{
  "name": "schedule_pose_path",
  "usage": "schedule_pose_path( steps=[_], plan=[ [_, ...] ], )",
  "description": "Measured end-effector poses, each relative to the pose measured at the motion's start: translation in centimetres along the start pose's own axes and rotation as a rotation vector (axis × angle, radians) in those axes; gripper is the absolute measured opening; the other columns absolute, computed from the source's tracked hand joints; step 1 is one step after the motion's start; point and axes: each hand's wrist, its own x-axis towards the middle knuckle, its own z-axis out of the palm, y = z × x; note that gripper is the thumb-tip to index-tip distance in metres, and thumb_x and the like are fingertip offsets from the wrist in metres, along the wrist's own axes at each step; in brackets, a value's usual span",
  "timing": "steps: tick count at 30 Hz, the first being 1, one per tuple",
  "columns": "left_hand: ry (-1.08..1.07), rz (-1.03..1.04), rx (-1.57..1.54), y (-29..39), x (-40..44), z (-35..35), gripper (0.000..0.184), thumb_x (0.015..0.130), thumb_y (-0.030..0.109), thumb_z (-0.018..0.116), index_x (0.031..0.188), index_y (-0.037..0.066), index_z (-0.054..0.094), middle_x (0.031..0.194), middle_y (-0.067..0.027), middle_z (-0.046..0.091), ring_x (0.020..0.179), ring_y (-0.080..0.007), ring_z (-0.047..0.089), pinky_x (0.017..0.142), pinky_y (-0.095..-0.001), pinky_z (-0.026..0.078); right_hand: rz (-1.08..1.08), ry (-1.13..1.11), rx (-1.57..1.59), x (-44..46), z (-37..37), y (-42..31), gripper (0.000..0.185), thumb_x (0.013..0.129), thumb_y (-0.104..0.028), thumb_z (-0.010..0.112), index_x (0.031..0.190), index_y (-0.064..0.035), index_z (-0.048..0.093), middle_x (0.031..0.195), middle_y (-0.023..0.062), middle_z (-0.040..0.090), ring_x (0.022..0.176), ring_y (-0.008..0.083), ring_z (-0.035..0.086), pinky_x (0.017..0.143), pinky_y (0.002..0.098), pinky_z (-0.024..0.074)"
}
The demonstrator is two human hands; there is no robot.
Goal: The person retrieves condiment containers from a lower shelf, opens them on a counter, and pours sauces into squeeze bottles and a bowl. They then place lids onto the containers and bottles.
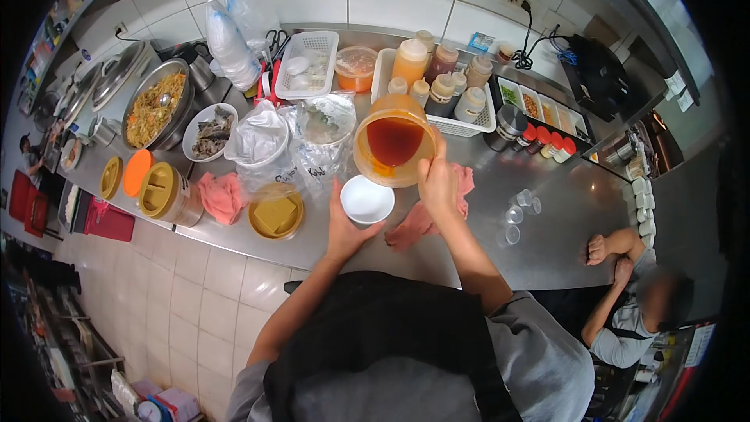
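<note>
In my left hand [348, 228] is a small white bowl [367, 200], fingers and thumb around its side. My right hand [439, 185] grips a translucent plastic tub [394, 141] by its side. Reddish-brown sauce [394, 141] lies inside the tub, which tilts towards the bowl with its rim just above it. I cannot make out any stream of sauce between them. Under my right forearm lies a pink cloth [418, 227]. Left of the bowl, a gold-coloured lid [276, 215] rests near the counter's front edge.
Squeeze bottles [442, 90] crowd a white basket at the back. Plastic-wrapped containers [262, 141] and a large bowl of fried rice [156, 110] stand left. Small clear cups [513, 215] sit right. A co-worker's arms [617, 254] rest at the counter's right end.
</note>
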Motion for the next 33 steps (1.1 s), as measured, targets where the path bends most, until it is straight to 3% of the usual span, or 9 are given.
schedule_pose_path(
  steps=[7, 19, 25, 28, 33],
  plan=[
    [0.014, 0.094, 0.197, 5.9, 2.3, -0.1, 0.126, 0.063, 0.027, 0.094, 0.155, -0.004, 0.013, 0.145, -0.0256, 0.034, 0.135, -0.0389, 0.04, 0.112, -0.0465, 0.036, -0.103, 0.114, -0.001, 1.4, -1.5, -2.9, 0.065, 0.088, -0.005, 0.051, 0.15, -0.0086, 0.035, 0.071, 0.0246, 0.064, 0.059, 0.0433, 0.063, 0.058, 0.0531, 0.0487],
    [0.073, 0.12, 0.169, 9.0, 3.4, -0.3, 0.118, 0.064, 0.024, 0.093, 0.152, -0.002, 0.02, 0.14, -0.0234, 0.036, 0.13, -0.0376, 0.043, 0.11, -0.0466, 0.038, -0.184, 0.2, 0.064, 2.9, -2.9, -5.3, 0.064, 0.088, -0.004, 0.052, 0.15, -0.0113, 0.038, 0.065, 0.0192, 0.06, 0.056, 0.0385, 0.061, 0.056, 0.0492, 0.0471],
    [0.057, 0.085, 0.027, 9.6, 3.5, -0.3, 0.118, 0.064, 0.023, 0.093, 0.153, -0.003, 0.019, 0.144, -0.0239, 0.039, 0.132, -0.0354, 0.046, 0.11, -0.0439, 0.041, -0.199, 0.218, 0.042, 3.1, -3.1, -5.9, 0.064, 0.088, -0.004, 0.052, 0.15, -0.0132, 0.039, 0.064, 0.0178, 0.06, 0.056, 0.037, 0.061, 0.056, 0.0489, 0.0476],
    [0.068, 0.123, 0.054, 9.8, 3.6, -0.3, 0.119, 0.065, 0.022, 0.093, 0.153, -0.004, 0.017, 0.141, -0.0239, 0.046, 0.13, -0.0309, 0.051, 0.108, -0.0414, 0.043, -0.216, 0.234, 0.038, 3.1, -3.2, -6.1, 0.064, 0.088, -0.004, 0.052, 0.15, -0.0138, 0.039, 0.065, 0.0174, 0.061, 0.056, 0.0367, 0.062, 0.056, 0.0488, 0.0478],
    [0.06, 0.127, 0.069, 10.4, 3.7, -0.4, 0.119, 0.065, 0.022, 0.093, 0.153, -0.005, 0.017, 0.142, -0.024, 0.045, 0.131, -0.0306, 0.051, 0.109, -0.0416, 0.042, -0.219, 0.247, 0.022, 3.2, -3.3, -6.4, 0.065, 0.087, -0.004, 0.052, 0.15, -0.0134, 0.039, 0.067, 0.0175, 0.063, 0.056, 0.0362, 0.062, 0.055, 0.0481, 0.0482]
  ],
)
